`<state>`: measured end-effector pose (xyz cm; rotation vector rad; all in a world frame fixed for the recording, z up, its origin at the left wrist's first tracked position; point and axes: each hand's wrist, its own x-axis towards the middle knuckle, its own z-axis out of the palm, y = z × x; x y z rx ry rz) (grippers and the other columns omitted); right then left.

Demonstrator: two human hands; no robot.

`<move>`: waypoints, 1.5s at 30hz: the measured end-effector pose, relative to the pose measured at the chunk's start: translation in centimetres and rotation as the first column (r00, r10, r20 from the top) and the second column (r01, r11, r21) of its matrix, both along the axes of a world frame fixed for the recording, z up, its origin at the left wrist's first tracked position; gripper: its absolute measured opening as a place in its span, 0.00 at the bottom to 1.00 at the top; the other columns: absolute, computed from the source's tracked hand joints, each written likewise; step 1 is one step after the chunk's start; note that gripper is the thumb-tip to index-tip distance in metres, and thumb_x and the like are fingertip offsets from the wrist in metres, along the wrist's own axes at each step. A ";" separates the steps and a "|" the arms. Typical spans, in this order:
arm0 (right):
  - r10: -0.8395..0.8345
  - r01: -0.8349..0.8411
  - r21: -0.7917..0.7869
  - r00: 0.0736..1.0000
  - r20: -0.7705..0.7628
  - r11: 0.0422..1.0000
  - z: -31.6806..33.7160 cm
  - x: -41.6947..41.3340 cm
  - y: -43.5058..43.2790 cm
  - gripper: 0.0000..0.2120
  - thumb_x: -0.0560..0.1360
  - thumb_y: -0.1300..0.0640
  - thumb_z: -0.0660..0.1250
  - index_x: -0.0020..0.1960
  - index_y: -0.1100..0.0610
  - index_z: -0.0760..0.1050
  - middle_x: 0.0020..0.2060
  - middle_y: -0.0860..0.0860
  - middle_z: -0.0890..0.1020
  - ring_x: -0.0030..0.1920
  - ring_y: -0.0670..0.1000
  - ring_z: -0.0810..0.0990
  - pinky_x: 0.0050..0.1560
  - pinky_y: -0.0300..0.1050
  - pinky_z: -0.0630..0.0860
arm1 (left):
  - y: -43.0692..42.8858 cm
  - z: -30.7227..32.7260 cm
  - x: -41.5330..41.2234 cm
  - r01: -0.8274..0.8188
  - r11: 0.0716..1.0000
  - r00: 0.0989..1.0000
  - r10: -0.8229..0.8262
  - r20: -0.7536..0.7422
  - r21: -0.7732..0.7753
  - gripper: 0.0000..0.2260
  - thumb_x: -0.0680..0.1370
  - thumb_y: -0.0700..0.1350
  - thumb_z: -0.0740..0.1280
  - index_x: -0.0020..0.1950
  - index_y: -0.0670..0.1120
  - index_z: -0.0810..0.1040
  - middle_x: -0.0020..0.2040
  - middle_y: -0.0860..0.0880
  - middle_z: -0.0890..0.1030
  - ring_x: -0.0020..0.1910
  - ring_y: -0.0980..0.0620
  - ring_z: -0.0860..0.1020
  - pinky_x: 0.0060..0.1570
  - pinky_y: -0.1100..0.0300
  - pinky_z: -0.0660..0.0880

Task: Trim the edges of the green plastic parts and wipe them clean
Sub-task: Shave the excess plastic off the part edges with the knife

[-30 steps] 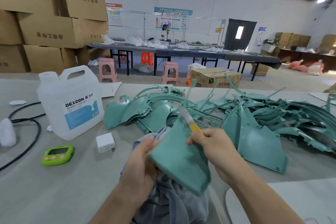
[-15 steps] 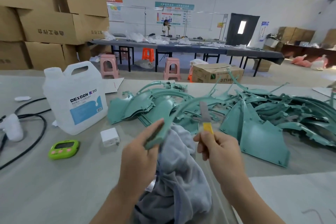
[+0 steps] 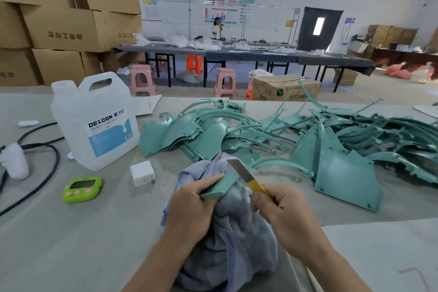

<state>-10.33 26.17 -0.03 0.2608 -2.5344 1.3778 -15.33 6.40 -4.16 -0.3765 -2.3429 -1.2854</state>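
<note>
Fingers (image 3: 209,181) of your left hand (image 3: 189,206) pinch the near end of the part (image 3: 223,185) over the cloth (image 3: 237,244); your right hand (image 3: 282,211) curls round the knife (image 3: 244,173), blade at its right edge. Light, thin, likely springy: grip close to the cut.

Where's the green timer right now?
Head view, lower left on the table: the green timer lies in front of the white jug, left of the white charger.

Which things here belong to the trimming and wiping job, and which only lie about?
Job: green part (left hand), yellow-handled knife (right hand), grey cloth, pile of green parts.
Lying about: green timer, white charger, black cable, DEXCON jug (perhaps cleaner, untouched).
</note>
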 end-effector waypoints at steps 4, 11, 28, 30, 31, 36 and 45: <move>0.043 -0.044 0.080 0.999 0.012 0.996 -0.2 0.0 -0.1 0.14 0.79 0.57 0.67 0.35 0.56 0.74 0.23 0.44 0.67 0.27 0.43 0.64 0.28 0.39 0.61 | 0.0 0.2 -0.3 -0.013 0.999 1.000 0.013 -0.011 0.029 0.26 0.75 0.43 0.75 0.55 0.76 0.73 0.42 0.83 0.74 0.47 0.77 0.77 0.44 0.79 0.70; -0.455 0.431 0.209 0.887 0.078 0.878 0.4 -3.1 2.8 0.16 0.78 0.55 0.65 0.33 0.58 0.77 0.23 0.50 0.75 0.29 0.52 0.74 0.35 0.48 0.72 | -0.6 -0.6 -1.5 -0.097 0.986 0.993 0.088 0.073 0.133 0.15 0.76 0.41 0.74 0.33 0.44 0.73 0.27 0.47 0.72 0.25 0.56 0.67 0.26 0.66 0.62; -0.708 0.698 0.115 0.692 0.142 0.706 0.3 -2.8 5.4 0.19 0.79 0.55 0.64 0.32 0.60 0.79 0.27 0.56 0.79 0.36 0.60 0.77 0.40 0.51 0.72 | -0.4 0.8 -0.1 -0.001 1.000 1.000 0.000 0.007 0.015 0.27 0.76 0.42 0.74 0.54 0.76 0.74 0.40 0.79 0.77 0.43 0.75 0.78 0.39 0.80 0.68; -0.687 0.686 0.058 0.716 0.123 0.726 0.3 -2.5 5.5 0.16 0.77 0.55 0.65 0.32 0.58 0.79 0.25 0.53 0.79 0.33 0.55 0.77 0.37 0.49 0.73 | -0.4 0.8 -0.2 -0.009 0.999 1.000 0.008 0.008 0.032 0.27 0.76 0.41 0.74 0.54 0.76 0.74 0.38 0.75 0.80 0.40 0.72 0.79 0.36 0.78 0.69; -0.620 0.621 0.020 0.779 0.099 0.783 0.5 -2.2 4.8 0.14 0.75 0.53 0.66 0.32 0.55 0.79 0.23 0.51 0.78 0.29 0.50 0.76 0.33 0.47 0.71 | -0.3 0.8 -0.2 -0.013 0.999 1.000 0.013 0.007 0.029 0.27 0.76 0.41 0.74 0.53 0.75 0.74 0.38 0.73 0.80 0.39 0.70 0.79 0.35 0.77 0.69; -0.421 0.416 0.095 0.906 0.044 0.904 0.1 -2.5 1.2 0.17 0.78 0.53 0.63 0.33 0.57 0.77 0.23 0.48 0.77 0.26 0.46 0.72 0.31 0.42 0.67 | -0.5 0.6 -0.3 -0.021 1.000 1.000 0.021 -0.007 -0.007 0.18 0.77 0.40 0.73 0.51 0.66 0.77 0.30 0.68 0.78 0.30 0.70 0.75 0.30 0.76 0.67; -0.747 0.767 0.043 0.610 0.266 0.641 -1.9 -2.4 6.6 0.16 0.80 0.55 0.64 0.37 0.59 0.83 0.37 0.60 0.82 0.42 0.62 0.77 0.45 0.52 0.72 | -0.4 0.5 -0.4 -0.003 1.000 1.000 0.003 0.023 0.011 0.24 0.76 0.44 0.73 0.50 0.79 0.77 0.39 0.66 0.83 0.40 0.68 0.81 0.36 0.75 0.71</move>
